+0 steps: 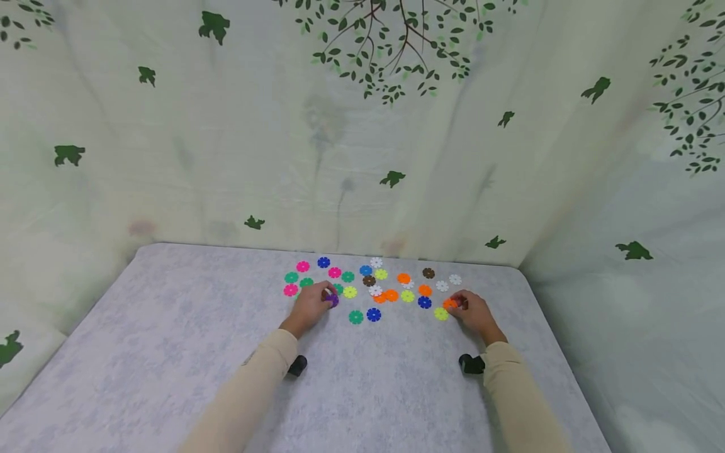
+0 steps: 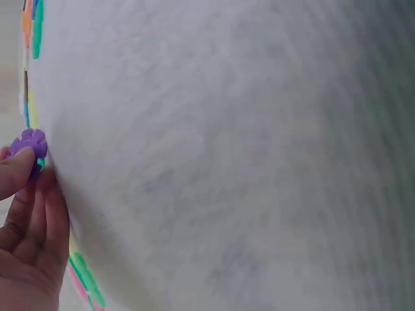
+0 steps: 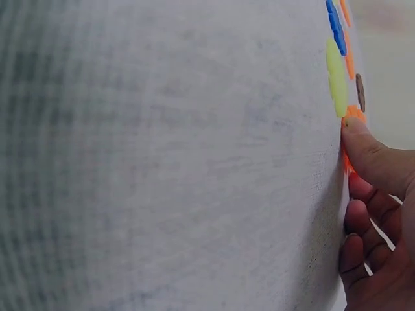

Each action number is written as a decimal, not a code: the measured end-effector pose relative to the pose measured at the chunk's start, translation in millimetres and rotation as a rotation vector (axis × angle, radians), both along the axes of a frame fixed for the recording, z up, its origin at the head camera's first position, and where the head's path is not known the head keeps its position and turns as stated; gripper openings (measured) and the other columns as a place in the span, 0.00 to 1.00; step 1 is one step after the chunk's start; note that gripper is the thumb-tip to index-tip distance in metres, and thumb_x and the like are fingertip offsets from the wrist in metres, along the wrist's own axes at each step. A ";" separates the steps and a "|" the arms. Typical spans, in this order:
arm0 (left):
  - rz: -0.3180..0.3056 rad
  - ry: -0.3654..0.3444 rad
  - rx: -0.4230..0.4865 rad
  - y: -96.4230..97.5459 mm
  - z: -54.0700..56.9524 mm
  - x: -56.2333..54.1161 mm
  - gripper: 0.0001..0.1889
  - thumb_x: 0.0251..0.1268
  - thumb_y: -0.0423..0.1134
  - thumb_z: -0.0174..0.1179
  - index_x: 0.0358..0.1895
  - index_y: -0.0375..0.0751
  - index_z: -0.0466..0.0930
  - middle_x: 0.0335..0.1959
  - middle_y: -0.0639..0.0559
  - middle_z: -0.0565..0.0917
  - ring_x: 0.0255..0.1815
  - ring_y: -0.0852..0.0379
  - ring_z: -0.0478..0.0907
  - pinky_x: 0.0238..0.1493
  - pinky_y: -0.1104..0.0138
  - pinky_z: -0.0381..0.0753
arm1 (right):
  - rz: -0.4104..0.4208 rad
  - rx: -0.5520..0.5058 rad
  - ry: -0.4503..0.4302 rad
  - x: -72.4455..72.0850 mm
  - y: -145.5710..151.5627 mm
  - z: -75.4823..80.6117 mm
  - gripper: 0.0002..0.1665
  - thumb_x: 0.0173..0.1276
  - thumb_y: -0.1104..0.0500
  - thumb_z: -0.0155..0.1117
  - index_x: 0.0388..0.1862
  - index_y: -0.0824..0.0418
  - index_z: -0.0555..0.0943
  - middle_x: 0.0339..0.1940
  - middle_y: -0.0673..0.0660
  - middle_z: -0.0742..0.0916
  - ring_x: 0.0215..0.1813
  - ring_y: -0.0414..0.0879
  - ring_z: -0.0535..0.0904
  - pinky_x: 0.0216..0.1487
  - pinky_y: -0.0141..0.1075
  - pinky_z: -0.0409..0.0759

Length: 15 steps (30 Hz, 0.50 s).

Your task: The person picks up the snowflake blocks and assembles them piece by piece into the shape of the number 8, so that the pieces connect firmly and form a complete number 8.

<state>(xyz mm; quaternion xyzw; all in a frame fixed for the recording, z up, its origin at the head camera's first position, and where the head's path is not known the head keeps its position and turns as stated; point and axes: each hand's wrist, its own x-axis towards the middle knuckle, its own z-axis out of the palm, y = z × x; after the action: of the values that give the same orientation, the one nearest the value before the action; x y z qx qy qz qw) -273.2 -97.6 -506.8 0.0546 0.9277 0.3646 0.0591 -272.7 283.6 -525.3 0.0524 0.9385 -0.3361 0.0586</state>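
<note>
My left hand [image 1: 309, 306] pinches a purple notched plastic disc [image 1: 333, 301] between thumb and fingers, at the left part of a scatter of such discs. In the left wrist view the purple disc [image 2: 29, 144] is tilted up off the cloth, its lower part hidden by the thumb. Over at the right end, my right hand [image 1: 473, 311] holds an orange notched disc [image 1: 450, 303] by its edge. The right wrist view shows the thumb over this orange disc [image 3: 354, 113], which lies low against the cloth. Beside it is a yellow-green disc [image 1: 440, 314].
Several pink, green, blue, white, brown and orange discs lie between the hands, including a green disc [image 1: 355, 317] and a dark blue disc [image 1: 374, 314] nearer me. The grey-clothed table [image 1: 170, 327] meets a leaf-printed curtain [image 1: 283, 157] behind and at the right.
</note>
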 end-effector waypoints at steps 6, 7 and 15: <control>-0.026 -0.023 0.134 -3.9 7.1 4.6 0.11 0.62 0.26 0.60 0.46 0.42 0.81 0.39 0.47 0.80 0.38 0.53 0.77 0.37 0.66 0.83 | 0.000 -0.009 0.006 1.0 1.5 0.3 0.19 0.65 0.62 0.67 0.52 0.67 0.75 0.41 0.60 0.79 0.43 0.53 0.71 0.44 0.42 0.73; -0.026 -0.035 0.160 -4.4 8.5 5.6 0.11 0.62 0.26 0.60 0.47 0.40 0.81 0.40 0.47 0.80 0.37 0.53 0.77 0.36 0.66 0.83 | 0.000 -0.008 0.009 1.3 1.6 0.6 0.19 0.65 0.62 0.67 0.52 0.67 0.75 0.41 0.60 0.79 0.42 0.53 0.71 0.43 0.41 0.73; 0.021 -0.086 0.285 -5.9 20.9 18.3 0.12 0.63 0.29 0.62 0.50 0.37 0.82 0.42 0.48 0.83 0.42 0.54 0.79 0.42 0.64 0.84 | 0.009 -0.019 0.045 3.3 -0.1 1.7 0.18 0.64 0.63 0.68 0.50 0.68 0.76 0.40 0.61 0.80 0.40 0.54 0.71 0.42 0.41 0.73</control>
<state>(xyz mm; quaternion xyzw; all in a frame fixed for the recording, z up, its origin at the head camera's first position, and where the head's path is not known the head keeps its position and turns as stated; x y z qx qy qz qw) -254.9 -103.5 -485.9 0.0373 0.8637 0.4951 0.0865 -269.3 283.6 -523.6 0.0401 0.9366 -0.3459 0.0398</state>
